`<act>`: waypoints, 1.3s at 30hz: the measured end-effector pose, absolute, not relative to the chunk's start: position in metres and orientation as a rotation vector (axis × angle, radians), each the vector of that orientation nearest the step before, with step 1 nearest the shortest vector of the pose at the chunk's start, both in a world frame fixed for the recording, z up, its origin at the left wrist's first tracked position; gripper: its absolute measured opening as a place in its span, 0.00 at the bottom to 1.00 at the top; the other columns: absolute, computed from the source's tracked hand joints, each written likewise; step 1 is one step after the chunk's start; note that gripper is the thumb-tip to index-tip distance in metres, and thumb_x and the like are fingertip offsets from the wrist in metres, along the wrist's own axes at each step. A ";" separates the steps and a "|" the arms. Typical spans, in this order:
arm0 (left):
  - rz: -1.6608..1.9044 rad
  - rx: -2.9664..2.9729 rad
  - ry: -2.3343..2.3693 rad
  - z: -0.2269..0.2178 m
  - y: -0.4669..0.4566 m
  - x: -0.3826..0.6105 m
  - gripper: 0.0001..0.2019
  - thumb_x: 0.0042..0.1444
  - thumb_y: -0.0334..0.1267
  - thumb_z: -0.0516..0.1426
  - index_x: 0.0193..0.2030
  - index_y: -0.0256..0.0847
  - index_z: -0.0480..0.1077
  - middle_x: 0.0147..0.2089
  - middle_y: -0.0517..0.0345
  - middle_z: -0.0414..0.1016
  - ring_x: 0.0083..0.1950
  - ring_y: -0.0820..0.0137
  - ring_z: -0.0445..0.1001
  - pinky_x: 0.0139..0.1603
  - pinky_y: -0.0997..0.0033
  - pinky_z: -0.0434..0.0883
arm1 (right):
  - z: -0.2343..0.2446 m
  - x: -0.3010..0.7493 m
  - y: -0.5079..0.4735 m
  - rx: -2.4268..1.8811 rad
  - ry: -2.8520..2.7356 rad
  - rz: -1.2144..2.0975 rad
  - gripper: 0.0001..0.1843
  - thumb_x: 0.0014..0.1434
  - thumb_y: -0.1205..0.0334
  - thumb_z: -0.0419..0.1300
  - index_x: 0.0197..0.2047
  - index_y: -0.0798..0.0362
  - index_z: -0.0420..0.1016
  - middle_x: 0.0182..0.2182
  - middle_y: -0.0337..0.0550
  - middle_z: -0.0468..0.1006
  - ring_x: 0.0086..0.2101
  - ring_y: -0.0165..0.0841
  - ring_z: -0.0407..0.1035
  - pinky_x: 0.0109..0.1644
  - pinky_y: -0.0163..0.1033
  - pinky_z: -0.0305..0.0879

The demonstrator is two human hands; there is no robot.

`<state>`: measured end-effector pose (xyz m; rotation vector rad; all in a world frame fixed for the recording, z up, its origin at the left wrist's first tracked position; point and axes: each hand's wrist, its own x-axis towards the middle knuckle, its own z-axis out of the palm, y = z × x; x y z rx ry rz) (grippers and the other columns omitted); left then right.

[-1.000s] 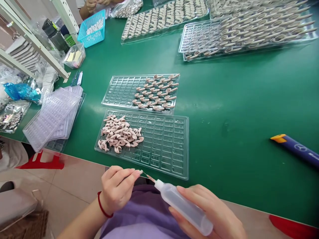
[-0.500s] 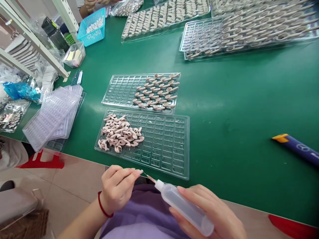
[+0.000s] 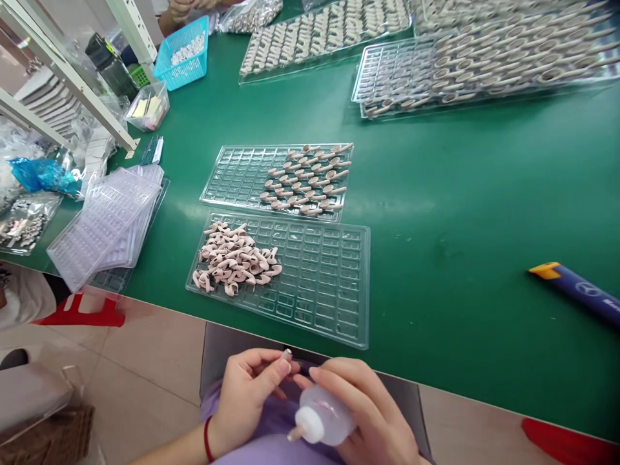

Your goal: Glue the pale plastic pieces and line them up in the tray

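Note:
My left hand pinches a small pale piece between thumb and fingertips, in front of the table edge. Close beside it, my right hand is wrapped round a translucent squeeze bottle, whose white cap and pinkish tip now point down toward my lap. The right fingertips come near the left ones; whether they touch is unclear. Just beyond my hands lies a clear compartment tray with a heap of pale curved earphone-like shells at its left. Behind it, another clear tray carries rows of similar shells on its right half.
Filled trays and stacked trays stand at the back. Spare trays, a blue basket and a clear box are on the left. A dark blue tube lies at the right edge.
The bottle has swung round, its tip turning from the left hand's piece down toward my lap. Both hands have drawn closer together, the left moving right and slightly lower.

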<state>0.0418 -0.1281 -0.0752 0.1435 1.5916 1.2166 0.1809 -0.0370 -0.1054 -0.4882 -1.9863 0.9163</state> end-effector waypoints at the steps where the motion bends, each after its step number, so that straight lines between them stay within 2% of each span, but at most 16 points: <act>1: 1.230 0.103 1.545 -0.078 -0.127 0.043 0.19 0.48 0.51 0.69 0.36 0.35 0.81 0.34 0.48 0.83 0.30 0.71 0.77 0.27 0.78 0.70 | -0.107 0.179 -0.037 -0.493 -1.999 0.874 0.22 0.57 0.77 0.60 0.53 0.51 0.71 0.36 0.45 0.77 0.34 0.33 0.73 0.37 0.38 0.74; 6: 1.276 -0.015 1.431 -0.088 -0.126 0.046 0.21 0.44 0.53 0.70 0.33 0.34 0.80 0.29 0.52 0.81 0.21 0.77 0.69 0.17 0.81 0.60 | -0.116 0.179 -0.039 -0.549 -2.067 0.756 0.17 0.58 0.75 0.58 0.49 0.50 0.73 0.36 0.44 0.78 0.35 0.35 0.73 0.39 0.41 0.71; 18: 1.314 -0.099 1.460 -0.082 -0.115 0.052 0.21 0.35 0.52 0.73 0.25 0.34 0.79 0.26 0.54 0.79 0.23 0.76 0.69 0.21 0.78 0.61 | -0.111 0.178 -0.039 -0.597 -2.087 0.768 0.15 0.58 0.77 0.56 0.46 0.52 0.72 0.36 0.45 0.77 0.36 0.34 0.71 0.39 0.40 0.70; 33: 1.347 -0.173 1.425 -0.080 -0.106 0.052 0.17 0.34 0.46 0.74 0.22 0.34 0.79 0.22 0.55 0.76 0.21 0.77 0.65 0.21 0.78 0.59 | -0.107 0.175 -0.039 -0.604 -2.079 0.769 0.17 0.58 0.79 0.55 0.47 0.54 0.71 0.37 0.46 0.74 0.37 0.34 0.69 0.40 0.39 0.70; 39: 1.198 0.041 1.390 -0.078 -0.112 0.035 0.17 0.39 0.49 0.72 0.25 0.34 0.80 0.21 0.57 0.72 0.21 0.78 0.64 0.20 0.79 0.59 | -0.105 0.177 -0.034 -0.567 -2.091 0.754 0.16 0.59 0.79 0.54 0.47 0.53 0.72 0.35 0.46 0.75 0.35 0.33 0.71 0.38 0.37 0.71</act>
